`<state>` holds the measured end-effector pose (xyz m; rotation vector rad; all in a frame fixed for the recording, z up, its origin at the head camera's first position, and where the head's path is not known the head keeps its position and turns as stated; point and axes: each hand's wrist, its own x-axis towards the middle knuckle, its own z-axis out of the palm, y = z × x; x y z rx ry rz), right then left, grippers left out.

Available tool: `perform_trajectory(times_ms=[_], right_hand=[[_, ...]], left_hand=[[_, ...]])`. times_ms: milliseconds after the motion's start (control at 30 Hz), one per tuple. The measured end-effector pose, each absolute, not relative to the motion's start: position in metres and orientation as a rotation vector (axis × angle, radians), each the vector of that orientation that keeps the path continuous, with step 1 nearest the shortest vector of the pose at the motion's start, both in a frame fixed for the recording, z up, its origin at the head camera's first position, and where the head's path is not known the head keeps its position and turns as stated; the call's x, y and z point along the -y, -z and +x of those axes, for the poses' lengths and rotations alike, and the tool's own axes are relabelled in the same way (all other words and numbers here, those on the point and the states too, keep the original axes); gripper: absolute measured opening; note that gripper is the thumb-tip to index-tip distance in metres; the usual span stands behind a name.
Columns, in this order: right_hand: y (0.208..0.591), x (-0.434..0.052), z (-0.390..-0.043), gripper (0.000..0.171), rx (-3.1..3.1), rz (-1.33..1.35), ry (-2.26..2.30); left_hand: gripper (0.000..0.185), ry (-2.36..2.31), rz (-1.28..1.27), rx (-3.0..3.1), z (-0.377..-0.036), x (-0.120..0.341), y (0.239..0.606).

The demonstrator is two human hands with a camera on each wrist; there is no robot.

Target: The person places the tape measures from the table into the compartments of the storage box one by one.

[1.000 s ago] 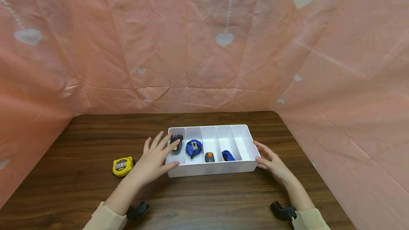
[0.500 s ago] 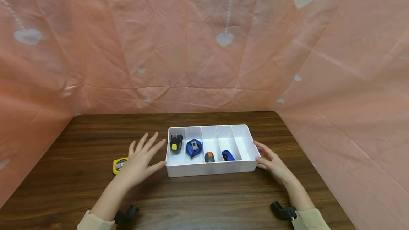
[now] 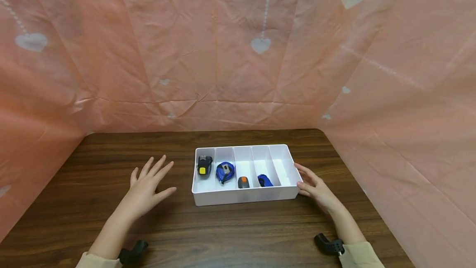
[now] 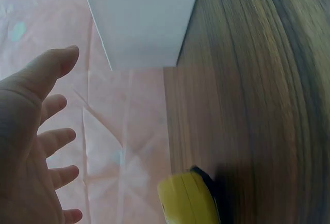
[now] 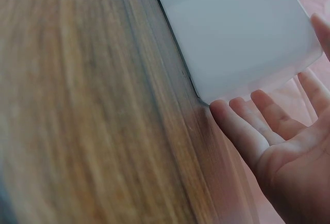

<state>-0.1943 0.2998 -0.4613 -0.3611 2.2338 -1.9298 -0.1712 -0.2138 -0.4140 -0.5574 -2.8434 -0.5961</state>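
A white divided box (image 3: 245,196) stands on the table. Its leftmost compartment holds a black and yellow tape measure (image 3: 204,166), and the second holds a blue tape measure (image 3: 225,171). Farther right inside are a grey piece with an orange button (image 3: 243,182) and a blue object (image 3: 265,180), both partly hidden by the front wall. My left hand (image 3: 143,195), fingers spread and holding nothing, hovers left of the box. It hides a yellow tape measure (image 4: 188,198) from the head view; the left wrist view shows it. With extended fingers, my right hand (image 3: 320,191) touches the box's right end.
The wooden table (image 3: 223,235) reaches back to a pink cloth backdrop (image 3: 215,53) with white hearts, which also rises along both sides. A black wrist camera mount (image 3: 134,252) sits on the left wrist, another mount (image 3: 329,245) on the right.
My left hand has drawn away from the box's left end and moved left, over the yellow tape measure. The right hand and the box have stayed in place.
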Motion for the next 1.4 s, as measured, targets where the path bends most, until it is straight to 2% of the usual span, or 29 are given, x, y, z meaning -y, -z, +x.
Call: perform_trajectory(times_ms=[667, 1400], right_hand=[[0.457, -0.299, -0.190, 0.059, -2.229, -0.390, 1.933], [0.458, -0.298, -0.192, 0.059, -2.224, -0.351, 1.950]], left_hand=[[0.081, 0.698, -0.423, 2.922, -0.175, 0.255, 0.432], [0.092, 0.866, -0.299, 2.984, -0.180, 0.277, 0.448]])
